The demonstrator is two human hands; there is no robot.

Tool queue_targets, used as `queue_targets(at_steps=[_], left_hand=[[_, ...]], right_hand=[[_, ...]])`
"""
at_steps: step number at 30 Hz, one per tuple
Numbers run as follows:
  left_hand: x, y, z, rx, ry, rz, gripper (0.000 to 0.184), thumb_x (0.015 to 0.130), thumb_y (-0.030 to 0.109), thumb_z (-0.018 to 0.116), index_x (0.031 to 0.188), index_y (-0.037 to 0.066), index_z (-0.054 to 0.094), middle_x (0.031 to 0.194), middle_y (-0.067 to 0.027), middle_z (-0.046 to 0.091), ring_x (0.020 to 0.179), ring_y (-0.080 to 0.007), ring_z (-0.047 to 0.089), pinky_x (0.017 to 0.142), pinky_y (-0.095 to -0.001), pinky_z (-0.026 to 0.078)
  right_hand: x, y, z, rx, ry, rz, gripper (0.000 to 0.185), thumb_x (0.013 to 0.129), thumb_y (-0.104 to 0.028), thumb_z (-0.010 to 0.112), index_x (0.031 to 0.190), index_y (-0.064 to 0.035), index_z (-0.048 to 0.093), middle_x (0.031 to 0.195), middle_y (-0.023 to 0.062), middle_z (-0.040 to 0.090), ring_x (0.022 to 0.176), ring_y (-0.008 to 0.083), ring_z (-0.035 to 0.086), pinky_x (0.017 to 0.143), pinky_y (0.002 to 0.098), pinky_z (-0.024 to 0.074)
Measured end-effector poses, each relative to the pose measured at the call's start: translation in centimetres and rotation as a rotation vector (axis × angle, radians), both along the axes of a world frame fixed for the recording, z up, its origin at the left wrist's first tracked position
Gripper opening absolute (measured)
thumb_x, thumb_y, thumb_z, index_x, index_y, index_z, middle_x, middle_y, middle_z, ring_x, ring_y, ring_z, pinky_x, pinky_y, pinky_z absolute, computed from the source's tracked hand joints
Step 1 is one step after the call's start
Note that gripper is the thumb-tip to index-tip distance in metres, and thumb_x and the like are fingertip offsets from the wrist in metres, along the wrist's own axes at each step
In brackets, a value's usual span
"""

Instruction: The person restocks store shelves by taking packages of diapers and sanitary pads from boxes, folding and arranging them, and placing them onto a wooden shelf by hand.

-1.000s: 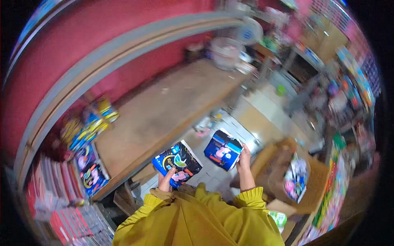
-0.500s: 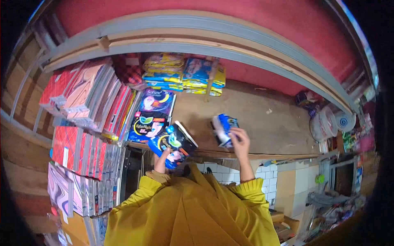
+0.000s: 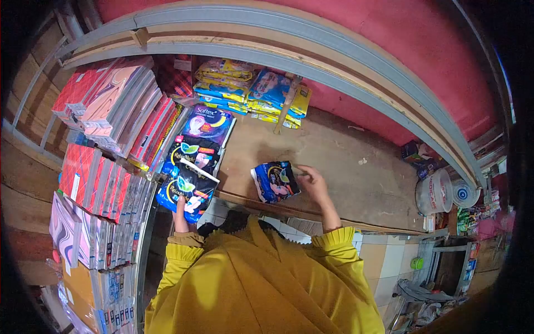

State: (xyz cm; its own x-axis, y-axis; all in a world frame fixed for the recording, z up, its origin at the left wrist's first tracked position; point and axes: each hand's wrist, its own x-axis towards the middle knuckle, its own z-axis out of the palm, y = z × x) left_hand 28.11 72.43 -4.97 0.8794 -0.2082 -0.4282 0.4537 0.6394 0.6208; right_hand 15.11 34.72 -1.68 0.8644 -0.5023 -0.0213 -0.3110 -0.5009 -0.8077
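My left hand (image 3: pixel 181 216) is closed on a dark blue and black pack of sanitary pads (image 3: pixel 188 196), thumb on its printed front. That pack is tilted and overlaps another Relax Night pack (image 3: pixel 192 154) lying at the shelf's left side. Behind it lies a purple Softex pack (image 3: pixel 207 123). A further sanitary pad pack (image 3: pixel 276 182) rests face up near the shelf's front edge. Just right of it is my right hand (image 3: pixel 315 185), fingers apart and not gripping it.
Stacked notebooks (image 3: pixel 94 178) crowd the left side. Yellow and blue packs (image 3: pixel 250 97) are piled at the back of the brown wooden shelf (image 3: pixel 339 161). A metal-edged beam (image 3: pixel 300 28) crosses above. Clear plastic tubs (image 3: pixel 435 192) stand at the right end.
My left hand has shifted left with its pack, over the laid-out packs. The other pack, earlier upright at my right hand, now lies face up on the shelf, let go.
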Motion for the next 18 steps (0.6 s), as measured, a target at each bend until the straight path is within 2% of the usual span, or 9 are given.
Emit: queue_targets(at_steps=[3,6,7,9,12,15,18], left_hand=[[-0.4,-0.7,0.7,-0.009,-0.021,-0.010,0.055,0.088,0.028,0.060,0.132,0.003,0.037,0.119,-0.0127,0.054,0.104,-0.0248,0.059,0.086,-0.0374,0.050],[-0.9,-0.9,0.4,0.062,-0.019,-0.002,0.053,0.088,0.035,0.058,0.128,0.004,0.042,0.118,-0.0119,0.056,0.102,-0.0236,0.060,0.084,-0.0365,0.052],[-0.8,-1.0,0.1,0.084,-0.041,0.004,0.053,0.088,0.038,0.058,0.126,0.005,0.044,0.117,-0.0114,0.058,0.101,-0.0230,0.061,0.082,-0.0360,0.052],[-0.9,-1.3,0.6,0.015,-0.101,0.027,0.052,0.089,0.035,0.057,0.128,0.004,0.041,0.118,-0.0119,0.057,0.102,-0.0240,0.061,0.084,-0.0356,0.052],[-0.9,-0.7,0.1,0.037,-0.085,0.040,0.053,0.089,0.032,0.057,0.130,0.003,0.039,0.120,-0.0130,0.056,0.105,-0.0252,0.059,0.088,-0.0373,0.050],[-0.6,0.1,0.2,0.024,-0.105,0.084,0.053,0.089,0.029,0.058,0.130,0.002,0.039,0.120,-0.0133,0.055,0.105,-0.0251,0.059,0.089,-0.0374,0.049],[-0.3,1.4,1.5,0.007,-0.069,0.128,0.050,0.088,0.024,0.059,0.128,0.001,0.041,0.117,-0.0133,0.056,0.103,-0.0238,0.059,0.087,-0.0362,0.049]], right_hand=[[1.6,0.5,0.3,-0.398,-0.067,0.301,0.052,0.075,-0.010,0.070,0.124,-0.0117,0.055,0.127,0.0155,0.051,0.112,0.0280,0.054,0.092,0.0358,0.0441],[3.2,1.8,0.4,-0.183,0.240,0.317,0.068,0.068,-0.016,0.075,0.130,-0.0151,0.049,0.138,0.0166,0.042,0.128,0.0346,0.037,0.105,0.0400,0.0337],[3.9,1.4,-0.4,-0.219,0.208,0.385,0.070,0.067,-0.020,0.076,0.131,-0.0158,0.048,0.138,0.0167,0.041,0.128,0.0347,0.037,0.105,0.0401,0.0336],[5.6,0.2,-2.7,-0.297,0.142,0.526,0.075,0.065,-0.027,0.077,0.132,-0.0171,0.047,0.139,0.0169,0.040,0.128,0.0349,0.038,0.105,0.0401,0.0335],[9.0,1.5,-1.3,-0.215,0.038,0.643,0.076,0.064,-0.032,0.078,0.132,-0.0173,0.048,0.140,0.0166,0.038,0.128,0.0337,0.037,0.105,0.0413,0.0327],[10.4,2.3,-0.1,-0.262,0.039,0.491,0.077,0.063,-0.033,0.078,0.131,-0.0178,0.048,0.140,0.0171,0.038,0.127,0.0361,0.038,0.104,0.0423,0.0343],[10.3,3.6,-2.1,-0.519,0.218,0.510,0.075,0.062,-0.033,0.080,0.129,-0.0157,0.050,0.134,0.0185,0.043,0.123,0.0401,0.039,0.101,0.0426,0.0356]])
